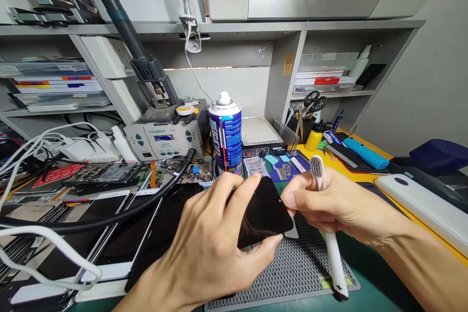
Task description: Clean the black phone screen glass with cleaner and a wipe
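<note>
My left hand (215, 239) is wrapped over a black phone screen (265, 209), its thumb along the lower edge and its fingers on the top edge. My right hand (329, 202) holds a white toothbrush (334, 258), bristles up and handle pointing down. The thumb and index finger of that hand are pinched at the screen's right corner; whether they grip it is unclear. A thin grey piece (292, 230) shows just under the screen's right end. Beneath both hands lies a grey perforated mat (303, 270).
A blue spray can (225, 136) stands behind the screen, beside a rework station (166, 139). Phones and a black hose (146, 204) cover the left side. Circuit boards (109, 174) lie behind them. At the right are a white case (424, 209) and a blue tool (365, 152).
</note>
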`<state>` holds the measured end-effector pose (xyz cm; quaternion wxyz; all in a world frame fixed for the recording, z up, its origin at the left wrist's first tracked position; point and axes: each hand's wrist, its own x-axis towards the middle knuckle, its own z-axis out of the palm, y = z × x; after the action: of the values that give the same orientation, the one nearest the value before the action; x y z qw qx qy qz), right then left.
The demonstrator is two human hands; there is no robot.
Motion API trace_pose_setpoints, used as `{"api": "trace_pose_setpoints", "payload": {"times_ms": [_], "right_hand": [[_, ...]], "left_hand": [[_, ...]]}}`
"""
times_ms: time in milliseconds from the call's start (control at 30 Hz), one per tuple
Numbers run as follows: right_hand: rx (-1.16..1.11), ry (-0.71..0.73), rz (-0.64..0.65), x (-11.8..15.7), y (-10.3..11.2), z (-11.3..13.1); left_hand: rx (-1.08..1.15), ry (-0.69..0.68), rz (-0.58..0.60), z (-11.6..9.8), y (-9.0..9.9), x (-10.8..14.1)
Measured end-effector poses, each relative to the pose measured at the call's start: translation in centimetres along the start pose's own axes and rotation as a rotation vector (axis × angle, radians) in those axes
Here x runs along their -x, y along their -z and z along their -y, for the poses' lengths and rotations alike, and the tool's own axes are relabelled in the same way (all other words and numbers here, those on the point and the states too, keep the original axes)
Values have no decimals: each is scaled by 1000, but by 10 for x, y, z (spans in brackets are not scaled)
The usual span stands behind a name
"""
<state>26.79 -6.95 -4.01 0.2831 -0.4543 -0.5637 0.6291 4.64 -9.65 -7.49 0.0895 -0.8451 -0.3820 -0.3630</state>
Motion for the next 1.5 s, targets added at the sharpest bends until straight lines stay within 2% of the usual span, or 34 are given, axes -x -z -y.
{"api": "trace_pose_setpoints", "payload": {"times_ms": [300,567,967,1500], "right_hand": [[19,1,-14,0,-3,0],[-34,7,-8,1,-4,-1],[-31,-5,36,2,0,0],[6,-10,-18,-1,-3,0]], "left_hand": [[-2,-5,-2,0,1,2],[9,-5,-56,1,2,0],[-6,-11,-42,2,1,1],[-23,-24,-38,1,0,0]]}}
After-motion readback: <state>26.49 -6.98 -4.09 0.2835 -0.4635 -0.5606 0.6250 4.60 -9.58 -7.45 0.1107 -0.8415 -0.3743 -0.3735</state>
